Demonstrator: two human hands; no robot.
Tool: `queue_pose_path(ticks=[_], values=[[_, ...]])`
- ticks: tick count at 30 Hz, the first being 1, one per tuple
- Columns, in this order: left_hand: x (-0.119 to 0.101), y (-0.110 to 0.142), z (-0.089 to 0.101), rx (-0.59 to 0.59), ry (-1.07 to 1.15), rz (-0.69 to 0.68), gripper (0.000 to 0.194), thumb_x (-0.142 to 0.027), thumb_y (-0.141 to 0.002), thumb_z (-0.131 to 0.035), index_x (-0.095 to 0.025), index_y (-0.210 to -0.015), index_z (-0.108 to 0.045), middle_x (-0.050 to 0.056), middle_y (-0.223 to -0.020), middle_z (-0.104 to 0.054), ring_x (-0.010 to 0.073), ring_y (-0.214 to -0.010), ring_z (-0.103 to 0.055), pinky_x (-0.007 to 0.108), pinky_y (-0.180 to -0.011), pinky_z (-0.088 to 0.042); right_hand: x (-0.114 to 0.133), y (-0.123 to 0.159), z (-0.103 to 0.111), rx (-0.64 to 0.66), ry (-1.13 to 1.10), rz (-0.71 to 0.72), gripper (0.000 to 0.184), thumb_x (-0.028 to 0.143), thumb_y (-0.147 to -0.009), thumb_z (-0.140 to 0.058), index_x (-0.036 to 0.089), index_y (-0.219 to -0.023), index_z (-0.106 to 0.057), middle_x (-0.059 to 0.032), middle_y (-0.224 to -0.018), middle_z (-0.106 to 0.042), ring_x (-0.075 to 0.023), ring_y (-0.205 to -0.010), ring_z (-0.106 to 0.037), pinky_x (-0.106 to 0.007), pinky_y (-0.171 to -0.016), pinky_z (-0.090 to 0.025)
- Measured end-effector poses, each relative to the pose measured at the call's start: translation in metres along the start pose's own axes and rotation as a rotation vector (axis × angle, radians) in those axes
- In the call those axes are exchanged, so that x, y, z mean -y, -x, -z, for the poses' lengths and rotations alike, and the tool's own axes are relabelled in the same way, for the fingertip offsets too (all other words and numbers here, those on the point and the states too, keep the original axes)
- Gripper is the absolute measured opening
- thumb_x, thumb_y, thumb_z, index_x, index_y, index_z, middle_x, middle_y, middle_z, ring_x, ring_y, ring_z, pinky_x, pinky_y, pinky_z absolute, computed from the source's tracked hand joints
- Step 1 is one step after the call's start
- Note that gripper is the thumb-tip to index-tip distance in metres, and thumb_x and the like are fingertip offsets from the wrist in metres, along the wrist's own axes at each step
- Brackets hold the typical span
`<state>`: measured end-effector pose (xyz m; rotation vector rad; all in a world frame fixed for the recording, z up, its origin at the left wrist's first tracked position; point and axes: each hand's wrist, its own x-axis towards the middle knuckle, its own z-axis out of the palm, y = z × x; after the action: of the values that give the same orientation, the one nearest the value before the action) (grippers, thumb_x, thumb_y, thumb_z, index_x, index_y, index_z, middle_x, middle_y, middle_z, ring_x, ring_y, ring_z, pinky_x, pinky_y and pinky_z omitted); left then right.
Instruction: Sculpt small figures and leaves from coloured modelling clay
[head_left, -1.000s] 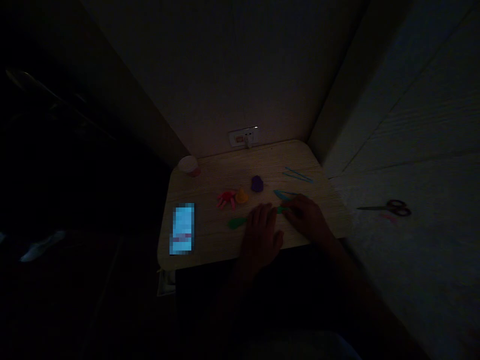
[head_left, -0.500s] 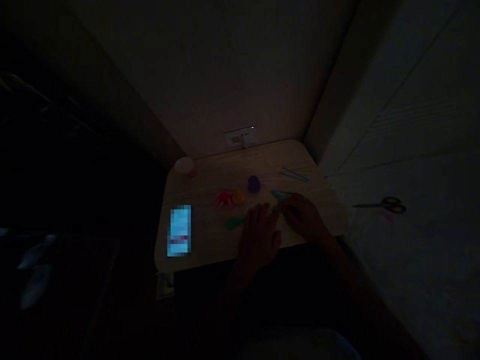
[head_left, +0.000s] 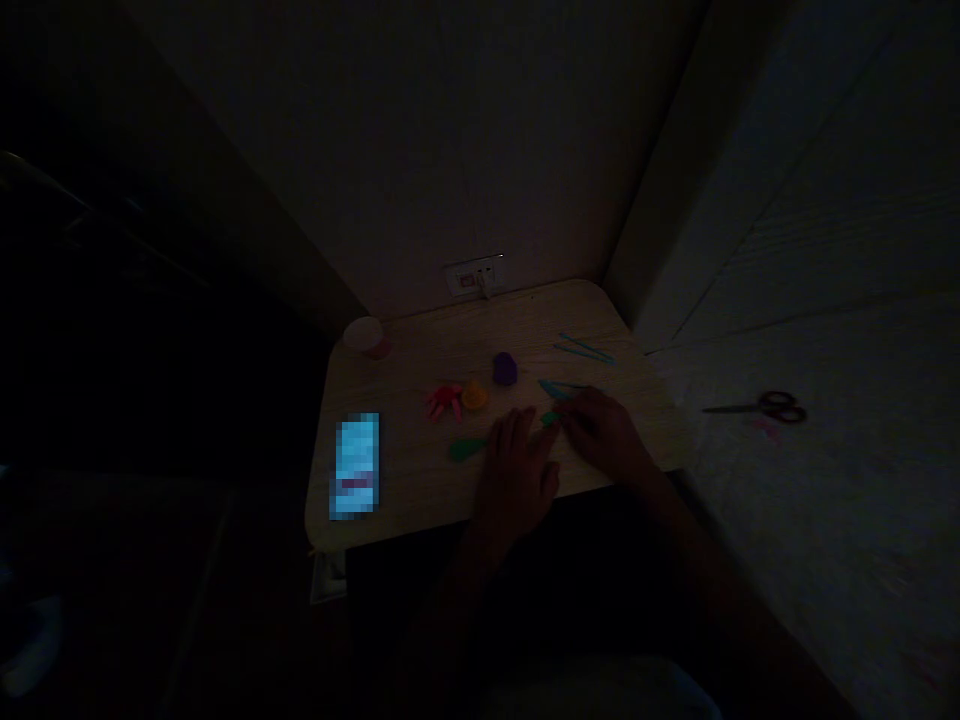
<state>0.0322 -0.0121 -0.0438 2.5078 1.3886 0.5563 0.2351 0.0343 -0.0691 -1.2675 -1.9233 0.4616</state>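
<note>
In the dim light, my left hand [head_left: 519, 462] lies palm down with its fingers stretched out over a green piece that looks like modelling clay [head_left: 468, 448]. The wide end of that piece shows to the left of the fingers. Close by on the right, my right hand [head_left: 606, 432] has its fingertips pinched at a small green clay piece [head_left: 550, 418]; its fingers partly hide the grip. Just beyond the right fingertips lies a blue tool [head_left: 555, 389]. A purple lump [head_left: 505, 369], an orange piece [head_left: 474, 396] and a red piece with pink strips [head_left: 445, 401] sit farther back.
A lit phone [head_left: 355, 466] lies at the left of the small wooden table [head_left: 420, 500]. A pale round tub [head_left: 364, 336] stands at the back left. Two thin blue sticks [head_left: 585, 349] lie at the back right. Scissors [head_left: 776, 406] rest on the surface farther right.
The view has shifted slightly. Both hands stay almost in the same place, and a little more of the small green piece shows by the right fingertips.
</note>
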Motion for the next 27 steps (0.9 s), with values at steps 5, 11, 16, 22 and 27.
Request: queue_pose_path(ticks=[5, 11, 16, 22, 27], values=[[0.002, 0.002, -0.005, -0.02, 0.013, -0.011, 0.067, -0.026, -0.097, -0.06, -0.018, -0.159, -0.038, 0.018, -0.162, -0.044, 0.0391, -0.151, -0.038, 0.063, -0.126, -0.03, 0.002, 0.0, 0.0, -0.005, -0.012, -0.011, 0.018, 0.023, -0.098, -0.058, 0.021, -0.1, -0.076, -0.0099, -0.097, -0.071, -0.0257, -0.089, -0.068, -0.042, -0.083, -0.054], [0.004, 0.007, -0.009, -0.123, 0.048, -0.019, 0.057, -0.022, -0.097, -0.058, -0.01, -0.15, -0.043, 0.021, -0.152, -0.052, 0.0381, -0.146, -0.042, 0.059, -0.123, -0.037, 0.002, 0.0, 0.001, -0.027, -0.007, -0.02, 0.018, 0.021, -0.097, -0.058, 0.021, -0.099, -0.076, -0.01, -0.096, -0.07, -0.0259, -0.09, -0.067, -0.043, -0.084, -0.054], [0.006, 0.013, -0.001, -0.238, 0.139, -0.058, 0.033, -0.013, -0.095, -0.053, -0.017, -0.127, -0.059, 0.013, -0.128, -0.066, 0.0293, -0.124, -0.058, 0.048, -0.111, -0.046, 0.002, 0.0, 0.003, -0.041, -0.05, -0.036, 0.017, 0.023, -0.097, -0.06, 0.021, -0.099, -0.077, -0.0092, -0.096, -0.069, -0.0252, -0.089, -0.068, -0.041, -0.082, -0.055], [0.033, 0.031, 0.008, -0.448, 0.011, 0.103, 0.023, -0.017, -0.096, -0.056, -0.019, -0.117, -0.064, 0.012, -0.117, -0.07, 0.0284, -0.113, -0.061, 0.048, -0.105, -0.046, 0.001, 0.0, 0.004, -0.07, -0.105, -0.071, 0.017, 0.026, -0.098, -0.061, 0.022, -0.099, -0.077, -0.0075, -0.092, -0.068, -0.0237, -0.086, -0.066, -0.039, -0.079, -0.054], [0.064, 0.043, 0.016, -0.374, -0.086, 0.224, 0.03, -0.023, -0.095, -0.061, -0.018, -0.124, -0.065, 0.015, -0.124, -0.067, 0.0319, -0.117, -0.058, 0.051, -0.106, -0.046, 0.002, 0.0, 0.005, -0.091, -0.158, -0.06, 0.024, 0.029, -0.101, -0.055, 0.022, -0.099, -0.078, -0.0079, -0.092, -0.069, -0.0238, -0.087, -0.066, -0.039, -0.081, -0.053]])
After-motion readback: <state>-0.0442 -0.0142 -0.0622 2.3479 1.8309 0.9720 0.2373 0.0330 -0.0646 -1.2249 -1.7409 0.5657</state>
